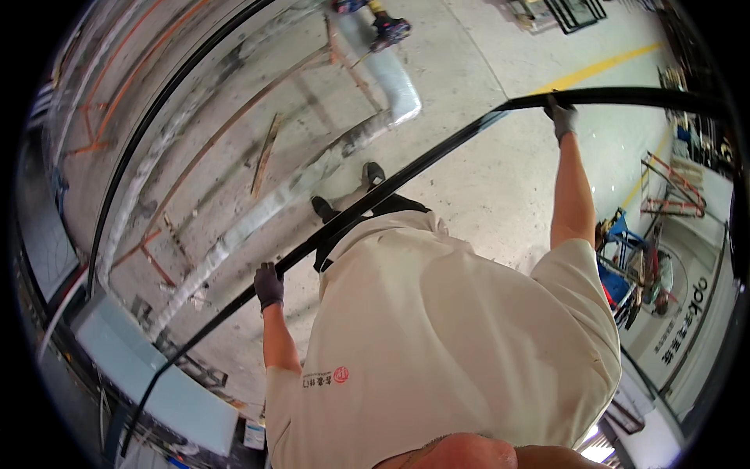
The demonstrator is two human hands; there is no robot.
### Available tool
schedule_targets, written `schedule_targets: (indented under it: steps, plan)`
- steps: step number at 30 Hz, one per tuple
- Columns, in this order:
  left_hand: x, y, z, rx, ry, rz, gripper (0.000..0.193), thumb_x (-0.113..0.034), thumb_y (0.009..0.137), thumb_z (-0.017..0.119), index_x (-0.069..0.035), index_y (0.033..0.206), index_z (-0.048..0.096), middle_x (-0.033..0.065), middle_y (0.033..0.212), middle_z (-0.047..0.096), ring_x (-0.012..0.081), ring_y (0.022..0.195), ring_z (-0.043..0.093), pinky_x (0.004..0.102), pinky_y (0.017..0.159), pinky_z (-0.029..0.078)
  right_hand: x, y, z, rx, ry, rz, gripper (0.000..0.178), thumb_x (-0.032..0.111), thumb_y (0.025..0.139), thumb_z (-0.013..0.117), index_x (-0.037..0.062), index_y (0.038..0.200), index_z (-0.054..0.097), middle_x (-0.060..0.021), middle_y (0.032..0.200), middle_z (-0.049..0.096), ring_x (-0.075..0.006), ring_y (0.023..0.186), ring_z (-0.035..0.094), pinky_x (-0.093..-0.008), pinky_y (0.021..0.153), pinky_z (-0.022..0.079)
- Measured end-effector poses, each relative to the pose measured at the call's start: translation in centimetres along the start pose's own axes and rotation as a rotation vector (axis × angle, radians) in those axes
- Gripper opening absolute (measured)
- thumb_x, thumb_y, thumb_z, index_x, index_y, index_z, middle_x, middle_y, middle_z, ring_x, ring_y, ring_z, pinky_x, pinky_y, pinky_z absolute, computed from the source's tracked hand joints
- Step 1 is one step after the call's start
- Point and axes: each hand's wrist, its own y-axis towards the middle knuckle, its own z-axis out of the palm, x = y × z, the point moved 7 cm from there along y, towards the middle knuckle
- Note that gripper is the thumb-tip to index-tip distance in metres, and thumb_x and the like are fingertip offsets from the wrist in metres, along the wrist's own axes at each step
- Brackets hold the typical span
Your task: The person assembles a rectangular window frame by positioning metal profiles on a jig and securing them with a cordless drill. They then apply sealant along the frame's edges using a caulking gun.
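A long black bar point(398, 176), which looks like part of a metal frame, crosses in front of my body from lower left to upper right. It bends near my right hand, and its ends run toward the picture's rim. My left hand point(269, 286), in a dark glove, is closed round the bar at left. My right hand point(562, 117), in a grey glove with dark fingers, grips the bar at the far right, just past the bend. My right arm is stretched out. My shoes point(375, 173) show on the floor beyond the bar.
Low rust-coloured metal stands point(234, 129) with plastic-wrapped padded rails point(258, 227) stand ahead and left. A cordless drill point(389, 31) lies on a padded rail. Another black strip point(160, 98) curves along the left. A pale blue panel point(156, 363) is at lower left, a blue cart point(616, 270) at right.
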Motion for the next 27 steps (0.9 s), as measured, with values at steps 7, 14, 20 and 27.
schedule_targets:
  steps: [7,14,20,27]
  plan:
    - [2.0,-0.4,-0.4,-0.27,-0.239,0.005,0.011,-0.015,0.088,0.059,-0.008,0.095,0.065,0.0156,0.093,0.065,0.0366,0.086,0.062,0.0498,0.078,0.051,-0.8,3.4,-2.3,0.055,-0.222,-0.12,0.032,0.024,0.091,0.078,0.0027,0.113,0.071,-0.003,0.1,0.071,-0.0139,0.085,0.065,-0.0289,0.072,0.058]
    - [1.1,-0.7,-1.4,-0.198,-0.015,-0.04,0.016,-0.016,0.082,0.064,-0.011,0.098,0.063,0.0081,0.097,0.061,0.0275,0.088,0.064,0.0419,0.076,0.054,0.5,5.7,-1.5,0.065,-0.359,-0.157,0.048,0.031,0.09,0.078,-0.004,0.121,0.068,-0.0106,0.113,0.07,-0.0202,0.09,0.071,-0.0307,0.078,0.064]
    - [0.0,-0.5,-1.6,-0.223,-0.019,-0.059,0.014,-0.014,0.084,0.061,-0.013,0.097,0.064,0.0066,0.096,0.062,0.0268,0.089,0.064,0.0419,0.076,0.054,2.3,8.2,-0.5,0.001,-0.816,-0.333,0.077,0.068,0.081,0.072,-0.0063,0.097,0.075,-0.0206,0.097,0.075,-0.0325,0.086,0.072,-0.0452,0.074,0.055]
    - [0.0,0.5,-0.9,-0.13,0.002,-0.069,0.021,-0.015,0.083,0.065,-0.012,0.103,0.063,0.0087,0.103,0.063,0.0286,0.095,0.064,0.0435,0.079,0.054,2.4,9.6,0.0,0.002,-0.74,-0.26,0.062,0.05,0.084,0.079,-0.0067,0.109,0.073,-0.0137,0.104,0.075,-0.0219,0.09,0.072,-0.0341,0.073,0.061]
